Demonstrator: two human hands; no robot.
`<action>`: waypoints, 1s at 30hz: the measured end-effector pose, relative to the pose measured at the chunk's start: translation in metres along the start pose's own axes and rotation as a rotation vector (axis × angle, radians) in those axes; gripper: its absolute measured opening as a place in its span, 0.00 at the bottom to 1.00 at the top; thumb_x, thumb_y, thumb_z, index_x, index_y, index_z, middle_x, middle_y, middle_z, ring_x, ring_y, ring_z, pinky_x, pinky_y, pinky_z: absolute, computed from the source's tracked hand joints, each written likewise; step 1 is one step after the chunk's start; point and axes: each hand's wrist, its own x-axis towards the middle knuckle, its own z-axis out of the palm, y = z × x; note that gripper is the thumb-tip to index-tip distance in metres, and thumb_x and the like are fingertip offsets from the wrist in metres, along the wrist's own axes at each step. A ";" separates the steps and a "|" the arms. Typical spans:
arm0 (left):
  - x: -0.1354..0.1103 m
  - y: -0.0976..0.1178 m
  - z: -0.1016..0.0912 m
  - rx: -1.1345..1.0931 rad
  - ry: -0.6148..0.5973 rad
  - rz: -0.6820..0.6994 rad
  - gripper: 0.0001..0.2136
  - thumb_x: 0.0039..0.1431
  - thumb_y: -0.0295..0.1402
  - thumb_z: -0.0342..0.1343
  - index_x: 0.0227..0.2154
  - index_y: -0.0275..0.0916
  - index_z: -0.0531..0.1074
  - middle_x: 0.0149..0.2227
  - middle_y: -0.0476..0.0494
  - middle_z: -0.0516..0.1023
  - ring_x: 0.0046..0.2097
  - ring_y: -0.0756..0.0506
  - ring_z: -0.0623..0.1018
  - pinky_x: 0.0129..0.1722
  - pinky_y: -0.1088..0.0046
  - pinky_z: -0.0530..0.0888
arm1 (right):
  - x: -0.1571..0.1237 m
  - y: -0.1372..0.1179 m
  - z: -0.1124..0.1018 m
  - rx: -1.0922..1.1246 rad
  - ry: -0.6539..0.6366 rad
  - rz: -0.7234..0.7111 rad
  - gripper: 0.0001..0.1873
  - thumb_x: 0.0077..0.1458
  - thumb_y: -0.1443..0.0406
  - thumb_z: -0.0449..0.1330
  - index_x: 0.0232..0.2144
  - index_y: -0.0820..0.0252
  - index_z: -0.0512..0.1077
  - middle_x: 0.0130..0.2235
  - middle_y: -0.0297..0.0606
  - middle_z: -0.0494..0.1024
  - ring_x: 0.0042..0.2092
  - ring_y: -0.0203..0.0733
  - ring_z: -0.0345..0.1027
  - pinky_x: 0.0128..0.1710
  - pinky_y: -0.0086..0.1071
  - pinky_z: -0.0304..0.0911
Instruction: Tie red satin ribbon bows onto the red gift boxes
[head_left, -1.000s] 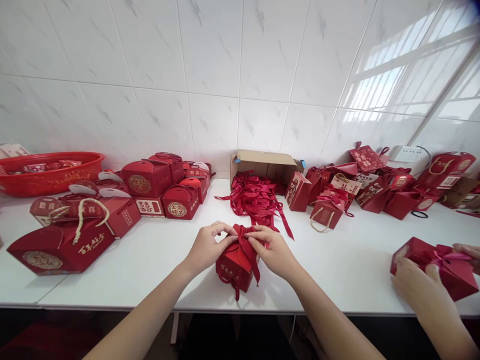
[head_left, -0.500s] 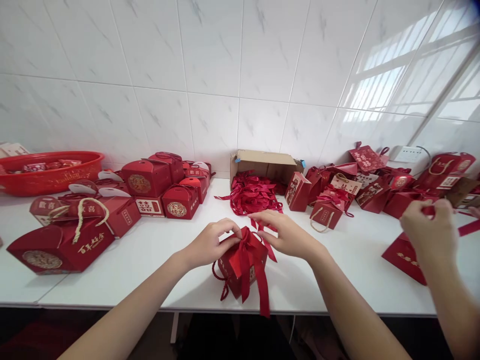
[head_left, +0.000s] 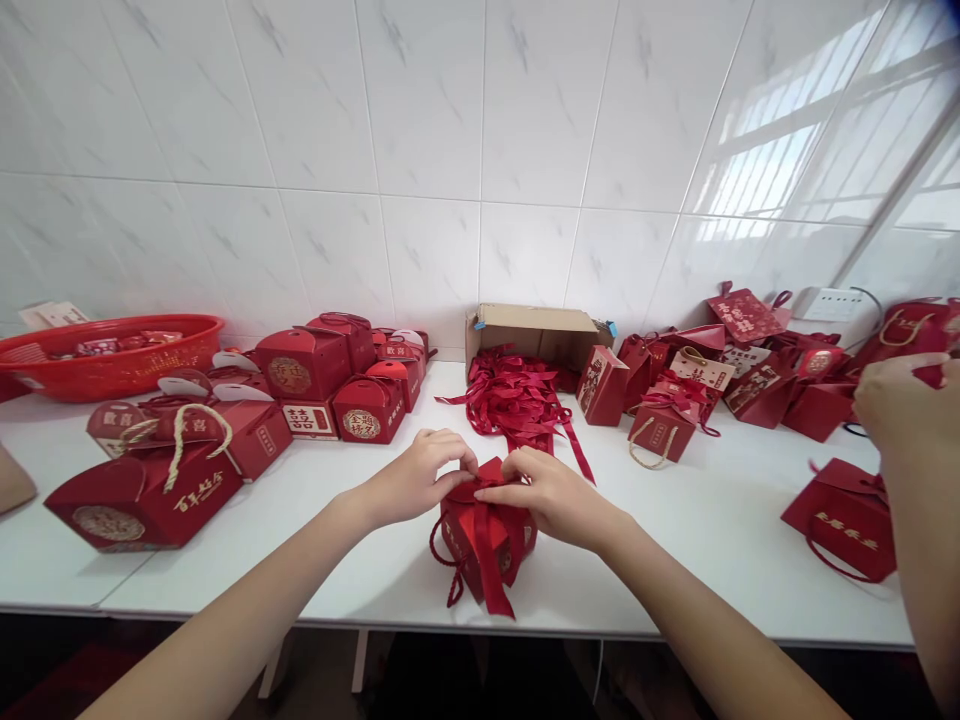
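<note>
A small red gift box (head_left: pixel 459 545) stands near the table's front edge, with a twisted red cord handle hanging at its left side. Across its top runs a red ribbon (head_left: pixel 491 575), one tail dangling down the front. My left hand (head_left: pixel 424 478) pinches the ribbon at the top of the box, its fingertips partly hiding the knot. From the other side my right hand (head_left: pixel 555 498) closes thumb and fingers on the ribbon there too. Behind the box, a heap of loose red ribbons (head_left: pixel 510 400) spills out of an open cardboard box (head_left: pixel 536 318).
Several red gift boxes (head_left: pixel 304 362) are stacked at left, beside a red plastic basin (head_left: pixel 150 355). More boxes (head_left: pixel 660 425) crowd the right. At the right edge another person's hand (head_left: pixel 911 410) is near a red box (head_left: pixel 844 515); another person's arm (head_left: pixel 13 482) shows at far left.
My right hand has moved left and in, closing on the ribbon at the knot. One hanging ribbon tail has gone from the front. The other person's hand at right moved further right.
</note>
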 end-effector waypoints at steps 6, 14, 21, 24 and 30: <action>0.008 0.000 -0.005 0.069 -0.001 -0.031 0.07 0.59 0.29 0.48 0.29 0.42 0.71 0.32 0.49 0.76 0.38 0.45 0.72 0.51 0.64 0.61 | -0.001 0.000 0.002 0.103 -0.009 0.016 0.20 0.57 0.70 0.56 0.46 0.39 0.74 0.34 0.35 0.67 0.35 0.39 0.58 0.35 0.31 0.61; 0.004 -0.009 -0.003 -0.195 -0.213 -0.043 0.08 0.60 0.39 0.51 0.37 0.44 0.72 0.52 0.42 0.69 0.54 0.42 0.67 0.52 0.67 0.67 | -0.001 -0.002 0.004 0.280 -0.006 0.121 0.16 0.57 0.69 0.56 0.41 0.44 0.78 0.39 0.37 0.68 0.38 0.39 0.62 0.36 0.33 0.65; 0.002 -0.015 0.005 -0.303 -0.136 -0.106 0.10 0.60 0.40 0.51 0.27 0.42 0.71 0.53 0.42 0.70 0.54 0.42 0.69 0.54 0.64 0.65 | -0.002 -0.001 0.005 0.278 -0.039 0.118 0.19 0.58 0.71 0.54 0.44 0.43 0.77 0.39 0.38 0.67 0.38 0.40 0.62 0.35 0.34 0.65; 0.004 -0.013 0.006 -0.216 -0.060 -0.122 0.11 0.59 0.39 0.51 0.25 0.41 0.69 0.48 0.42 0.73 0.53 0.41 0.68 0.55 0.63 0.63 | -0.003 -0.003 0.003 0.234 -0.062 0.111 0.19 0.58 0.71 0.54 0.45 0.43 0.76 0.38 0.38 0.66 0.37 0.40 0.61 0.35 0.34 0.64; 0.003 0.004 0.010 -0.431 -0.079 -0.201 0.14 0.63 0.43 0.44 0.34 0.40 0.70 0.41 0.44 0.73 0.45 0.45 0.71 0.46 0.70 0.68 | -0.005 0.000 0.003 0.264 0.058 0.104 0.21 0.59 0.74 0.46 0.45 0.53 0.73 0.39 0.40 0.70 0.38 0.40 0.65 0.35 0.32 0.65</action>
